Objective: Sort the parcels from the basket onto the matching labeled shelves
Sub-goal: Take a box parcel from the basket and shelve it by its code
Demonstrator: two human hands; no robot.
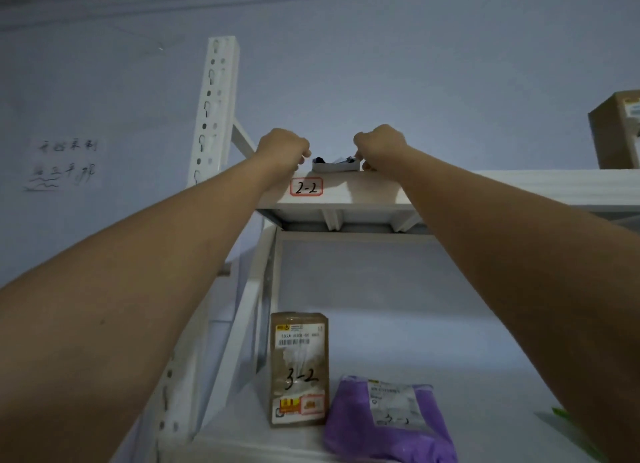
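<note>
Both arms reach up; left hand point(284, 150) and right hand point(380, 146) pinch small parcel point(335, 165).

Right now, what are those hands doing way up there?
A person is sorting parcels onto a rack. Both hands reach up to the top shelf labelled 2-2: the left hand and right hand hold the ends of a small white parcel at its edge. Below, a brown box marked 3-2 stands beside a purple bag.
</note>
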